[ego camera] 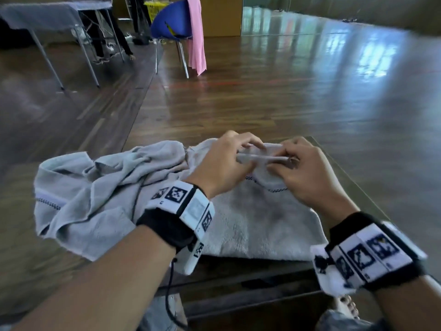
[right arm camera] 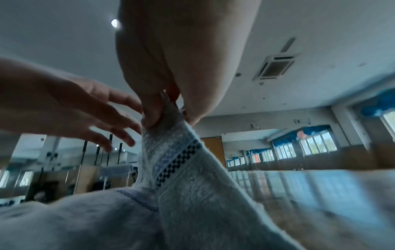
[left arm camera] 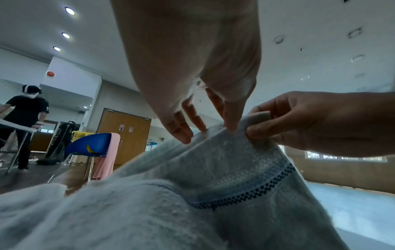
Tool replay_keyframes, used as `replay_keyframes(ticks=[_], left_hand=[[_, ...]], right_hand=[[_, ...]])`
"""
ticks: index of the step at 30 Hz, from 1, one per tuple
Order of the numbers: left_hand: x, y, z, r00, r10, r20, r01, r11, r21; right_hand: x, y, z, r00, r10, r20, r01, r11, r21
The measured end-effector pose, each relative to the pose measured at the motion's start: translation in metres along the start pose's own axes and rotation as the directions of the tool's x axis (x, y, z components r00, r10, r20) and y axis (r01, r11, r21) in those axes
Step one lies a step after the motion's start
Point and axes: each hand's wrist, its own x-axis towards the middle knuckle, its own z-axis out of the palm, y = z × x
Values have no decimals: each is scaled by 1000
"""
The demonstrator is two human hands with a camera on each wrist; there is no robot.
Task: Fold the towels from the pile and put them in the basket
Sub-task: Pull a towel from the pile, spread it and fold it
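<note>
A fluffy light grey towel (ego camera: 257, 225) with a dark checked stripe lies on the dark table (ego camera: 358, 185) in front of me. My right hand (ego camera: 281, 161) pinches its far hem and lifts it off the table; the wrist views show the corner (right arm camera: 169, 135) clamped between thumb and fingers (right arm camera: 149, 116). My left hand (ego camera: 248, 151) reaches in beside it, with straight, spread fingers (left arm camera: 183, 133) touching the raised hem (left arm camera: 213, 140). A second, crumpled grey towel (ego camera: 100, 194) lies at the left, half over the table's edge.
A blue chair (ego camera: 171, 22) with a pink towel (ego camera: 196, 37) draped on it stands on the wooden floor ahead. Behind it is a yellow basket (ego camera: 155, 8). A cloth-covered folding table (ego camera: 43, 17) and a standing person (left arm camera: 25, 118) are at the far left.
</note>
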Motion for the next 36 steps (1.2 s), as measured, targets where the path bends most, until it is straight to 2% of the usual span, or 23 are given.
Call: replay_keyframes(ticks=[2, 6, 8, 10, 14, 17, 18, 20, 24, 27, 31, 33, 36], left_hand=[[-7, 7, 9, 1000, 9, -8, -9, 1000, -28], [-5, 17, 28, 1000, 18, 25, -19, 999, 42], [-1, 22, 33, 999, 38, 4, -38, 996, 78], [4, 26, 37, 998, 60, -18, -58, 994, 93], [14, 31, 43, 998, 68, 9, -69, 993, 98], [19, 33, 47, 996, 85, 29, -88, 991, 101], [20, 33, 49, 995, 95, 41, -99, 991, 95], [20, 34, 51, 992, 105, 72, -112, 989, 95], [19, 34, 51, 991, 94, 94, -102, 991, 89], [15, 35, 47, 994, 89, 66, -91, 995, 35], [10, 36, 46, 996, 34, 81, -37, 999, 37], [9, 34, 46, 995, 10, 96, -12, 1000, 20], [8, 33, 45, 994, 34, 107, -36, 999, 18]], right_hand=[[-18, -13, -2, 1000, 9, -2, -9, 995, 97], [-31, -13, -6, 993, 102, -55, -92, 983, 159], [-35, -9, -7, 984, 142, -108, -119, 974, 193], [-44, -7, -8, 975, 186, -119, -144, 943, 300], [-52, -7, -12, 947, 318, -54, -228, 779, 584], [-47, -6, -17, 875, 484, -25, -288, 562, 775], [-45, -5, -17, 851, 525, -16, -303, 516, 801], [-41, 0, -18, 813, 582, 7, -349, 478, 806], [-35, 1, -17, 778, 623, 78, -419, 423, 803], [-34, -2, -15, 765, 635, 107, -444, 399, 802], [-35, -7, -13, 774, 587, 237, -505, 346, 791], [-36, -8, -13, 789, 567, 236, -509, 388, 768], [-34, -7, -13, 804, 578, 142, -494, 517, 699]])
